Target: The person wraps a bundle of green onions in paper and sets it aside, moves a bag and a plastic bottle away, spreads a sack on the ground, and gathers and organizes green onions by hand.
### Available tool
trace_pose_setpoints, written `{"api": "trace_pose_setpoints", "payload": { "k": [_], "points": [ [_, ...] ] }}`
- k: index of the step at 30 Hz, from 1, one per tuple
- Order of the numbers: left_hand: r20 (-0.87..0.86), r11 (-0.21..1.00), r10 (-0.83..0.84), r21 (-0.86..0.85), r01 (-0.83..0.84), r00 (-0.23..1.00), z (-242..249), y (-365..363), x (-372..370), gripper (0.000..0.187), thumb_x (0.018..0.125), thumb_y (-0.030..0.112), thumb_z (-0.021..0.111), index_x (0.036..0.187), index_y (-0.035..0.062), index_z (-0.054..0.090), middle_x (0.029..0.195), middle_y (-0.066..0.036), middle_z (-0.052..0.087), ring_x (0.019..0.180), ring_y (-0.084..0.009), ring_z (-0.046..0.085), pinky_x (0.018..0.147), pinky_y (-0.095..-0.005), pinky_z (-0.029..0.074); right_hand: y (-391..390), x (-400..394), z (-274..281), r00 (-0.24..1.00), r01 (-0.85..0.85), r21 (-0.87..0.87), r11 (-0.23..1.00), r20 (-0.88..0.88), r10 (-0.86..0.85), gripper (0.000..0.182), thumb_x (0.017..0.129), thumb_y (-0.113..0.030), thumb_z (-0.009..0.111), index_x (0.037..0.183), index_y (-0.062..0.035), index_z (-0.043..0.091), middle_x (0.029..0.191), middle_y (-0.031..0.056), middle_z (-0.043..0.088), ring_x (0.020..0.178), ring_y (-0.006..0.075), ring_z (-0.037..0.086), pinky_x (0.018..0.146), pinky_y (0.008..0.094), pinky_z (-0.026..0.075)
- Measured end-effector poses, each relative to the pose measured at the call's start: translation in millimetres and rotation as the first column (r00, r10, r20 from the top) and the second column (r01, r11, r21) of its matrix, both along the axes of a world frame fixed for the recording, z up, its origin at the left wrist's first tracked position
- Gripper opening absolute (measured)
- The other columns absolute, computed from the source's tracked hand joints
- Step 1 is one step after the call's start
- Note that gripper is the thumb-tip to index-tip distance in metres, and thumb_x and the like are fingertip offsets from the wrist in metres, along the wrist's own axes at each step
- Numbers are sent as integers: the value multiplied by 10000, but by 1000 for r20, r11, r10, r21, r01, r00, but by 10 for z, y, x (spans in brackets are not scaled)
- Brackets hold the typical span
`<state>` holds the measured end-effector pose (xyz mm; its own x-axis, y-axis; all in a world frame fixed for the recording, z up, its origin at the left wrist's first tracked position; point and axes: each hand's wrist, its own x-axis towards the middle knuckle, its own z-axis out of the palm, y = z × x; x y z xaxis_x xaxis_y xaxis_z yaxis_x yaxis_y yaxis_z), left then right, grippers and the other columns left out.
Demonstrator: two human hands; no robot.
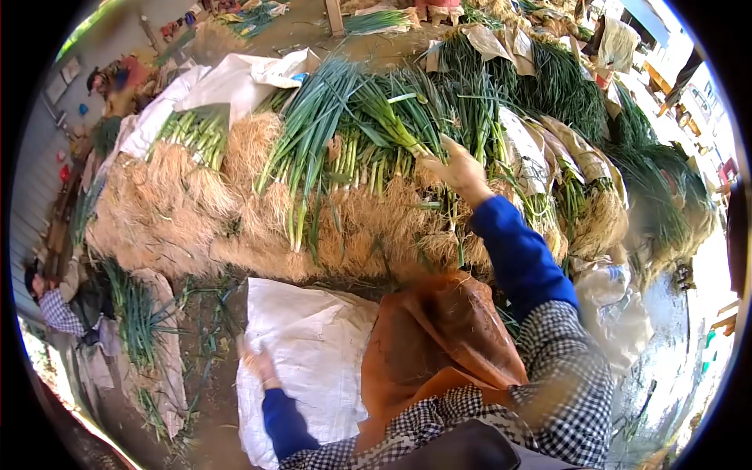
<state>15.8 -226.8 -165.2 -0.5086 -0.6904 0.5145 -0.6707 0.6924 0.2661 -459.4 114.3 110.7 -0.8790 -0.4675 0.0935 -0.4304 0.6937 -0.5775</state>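
Observation:
My right hand (464, 174) reaches out over the pile, its fingers closed round the pale root end of some green onions (401, 131). Their leaves point up and left across the heap. Under and beside that hand lie bundled green onions with stringy tan roots (345, 223) facing me. Low on the left, my left hand (257, 363) is over the edge of a white woven sack (313, 337), fingers stretched out and slightly blurred, with nothing visible in them. An orange-brown plastic sheet (439, 329) covers my lap.
Left of me, more green onions (137, 317) lie on a sack strip, near a person (63, 305) in checked sleeves. White sacking (235, 82) covers part of the heap's far side. A crumpled plastic bag (615, 313) sits to my right. A wooden post (334, 17) stands beyond.

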Motion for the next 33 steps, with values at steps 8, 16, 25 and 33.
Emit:
{"api": "trace_pose_setpoints", "payload": {
  "k": [8,16,25,33],
  "points": [
    [-789,249,-91,573,781,608,1933,2448,-2326,325,927,251,476,1111,-1,568,1040,-134,616,911,-193,600,825,-301,474,329,-368,181,952,-250,-689,680,-47,303,180,901,-217,503,938,-44,536,762,18,508,639,119,519,594,239,484],
    [-574,-854,342,141,502,744,1124,4534,-3254,465,921,384,457,1307,135,385,1216,-78,501,1105,-223,504,918,-391,436,2259,568,-1342,911,-116,-416,902,318,264,512,839,-269,597,1250,2,459,1199,134,549,1061,270,541,909,344,420],
    [-684,-367,-6,680,635,729,825,4917,-3013,127,894,100,497,1013,72,464,680,9,461,538,-87,435,476,-230,373,2098,842,-1014,983,-116,231,966,-116,146,421,753,-432,637,1005,-100,576,877,97,626,764,264,630,663,380,499],
    [-456,-567,486,485,666,745,1010,4544,-3039,166,896,104,476,1006,17,564,798,-57,598,601,-110,539,507,-205,436,3454,1316,-1415,538,195,-369,909,815,215,239,907,-220,506,785,-35,595,540,-29,440,472,62,419,419,208,312]
  ]
}}
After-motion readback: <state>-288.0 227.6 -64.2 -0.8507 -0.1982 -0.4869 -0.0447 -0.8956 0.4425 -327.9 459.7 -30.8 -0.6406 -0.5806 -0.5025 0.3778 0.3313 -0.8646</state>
